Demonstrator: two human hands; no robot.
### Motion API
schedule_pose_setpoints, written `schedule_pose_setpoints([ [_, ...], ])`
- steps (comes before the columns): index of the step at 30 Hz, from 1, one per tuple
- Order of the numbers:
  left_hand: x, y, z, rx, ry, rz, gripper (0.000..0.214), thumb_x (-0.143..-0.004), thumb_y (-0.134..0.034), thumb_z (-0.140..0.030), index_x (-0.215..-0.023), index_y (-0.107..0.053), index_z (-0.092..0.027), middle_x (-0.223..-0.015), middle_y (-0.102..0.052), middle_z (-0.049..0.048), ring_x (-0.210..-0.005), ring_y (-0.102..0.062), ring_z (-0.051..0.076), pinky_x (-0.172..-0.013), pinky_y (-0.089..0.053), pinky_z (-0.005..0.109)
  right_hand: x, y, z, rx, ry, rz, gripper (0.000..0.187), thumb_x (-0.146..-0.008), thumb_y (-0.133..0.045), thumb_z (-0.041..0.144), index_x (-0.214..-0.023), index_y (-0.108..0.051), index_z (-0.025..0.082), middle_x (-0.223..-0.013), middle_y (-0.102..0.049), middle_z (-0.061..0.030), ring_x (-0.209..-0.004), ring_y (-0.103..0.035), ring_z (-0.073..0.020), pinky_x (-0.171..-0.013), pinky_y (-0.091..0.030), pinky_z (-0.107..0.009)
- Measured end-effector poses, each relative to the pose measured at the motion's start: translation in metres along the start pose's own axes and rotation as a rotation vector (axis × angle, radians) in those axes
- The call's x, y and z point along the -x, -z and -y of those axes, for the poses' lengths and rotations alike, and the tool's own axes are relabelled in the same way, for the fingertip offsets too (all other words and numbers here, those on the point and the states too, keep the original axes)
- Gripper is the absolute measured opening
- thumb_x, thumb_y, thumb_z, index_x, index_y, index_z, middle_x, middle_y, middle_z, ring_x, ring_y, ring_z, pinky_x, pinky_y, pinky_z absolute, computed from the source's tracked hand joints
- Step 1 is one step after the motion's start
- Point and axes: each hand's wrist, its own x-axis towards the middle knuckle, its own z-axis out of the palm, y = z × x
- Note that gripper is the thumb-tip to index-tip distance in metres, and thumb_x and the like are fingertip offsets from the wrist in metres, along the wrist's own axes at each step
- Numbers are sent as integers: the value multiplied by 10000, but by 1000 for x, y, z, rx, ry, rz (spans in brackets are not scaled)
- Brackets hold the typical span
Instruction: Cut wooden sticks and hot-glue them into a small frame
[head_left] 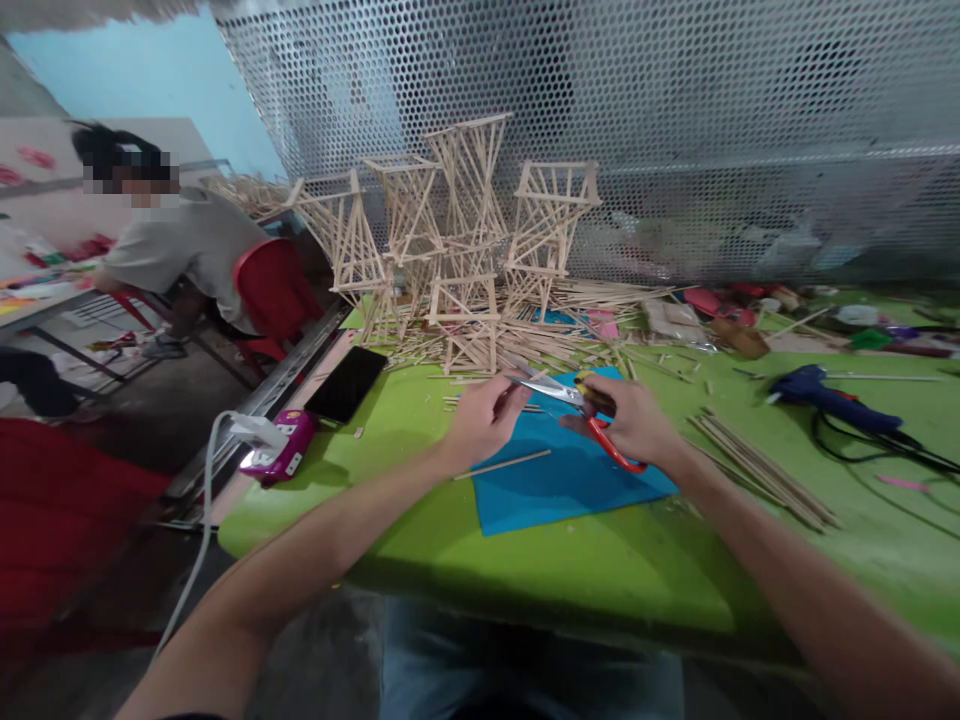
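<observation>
My right hand (634, 425) is wrapped round the handles of a pair of scissors (566, 392) with red and yellow grips. Their blades point left, parted, reaching my left hand (487, 418). That hand is pinched closed, and a bit of thin wooden stick (538, 376) shows at its fingertips; most of it is hidden. Below both hands lies a blue sheet (555, 495), with a loose stick (510, 464) across its left edge. Behind them stands a lattice structure of wooden sticks (469, 185), with many loose sticks heaped round its base.
On the green table (382, 500) are a black phone (346, 386) and a purple power strip (281, 450) to the left. A blue glue gun (825, 395) and a stick bundle (765, 470) lie right. Perforated metal (675, 110) stands behind. A person (180, 240) sits far left.
</observation>
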Motion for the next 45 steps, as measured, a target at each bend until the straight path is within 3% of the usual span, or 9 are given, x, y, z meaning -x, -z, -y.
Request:
schedule_pose_setpoints([
  [6,0,1,-1,-23,-46,-23,377,-1040,-498,-475,-992,-707,-166,-597,-525,-23,-542,-454,107,-536,-344,239,0,-1,-1,8,42,44,369,-771,-793,420,-768,-477,230,-670,-513,38,-607,-415,-133,-587,-292,-284],
  [17,3,0,-1,-30,-97,51,305,-1045,-498,-363,-1049,-727,-160,-694,-649,1,-545,-486,97,-558,-381,229,2,-4,1,-10,113,90,375,-811,-761,489,-958,-533,230,-814,-594,-16,-708,-509,-187,-651,-338,-311],
  [27,4,1,-6,-31,-122,98,375,-1062,-461,-404,-1001,-731,-150,-619,-582,-6,-494,-432,96,-532,-361,238,4,-3,7,-104,145,147,433,-826,-737,581,-951,-505,237,-851,-582,-28,-743,-509,-204,-656,-355,-325],
  [38,4,2,-6,-94,-205,57,362,-1061,-458,-356,-1044,-757,-153,-697,-662,25,-523,-473,101,-564,-400,243,8,-8,12,-6,169,-29,341,-858,-725,406,-791,-433,243,-702,-516,27,-618,-432,-147,-627,-339,-295],
  [45,2,7,-8,-81,-179,50,418,-1067,-450,-426,-888,-718,-160,-583,-545,-9,-497,-425,99,-537,-365,248,13,-11,15,25,162,-66,286,-897,-645,360,-762,-419,246,-650,-475,35,-575,-397,-139,-595,-310,-302],
])
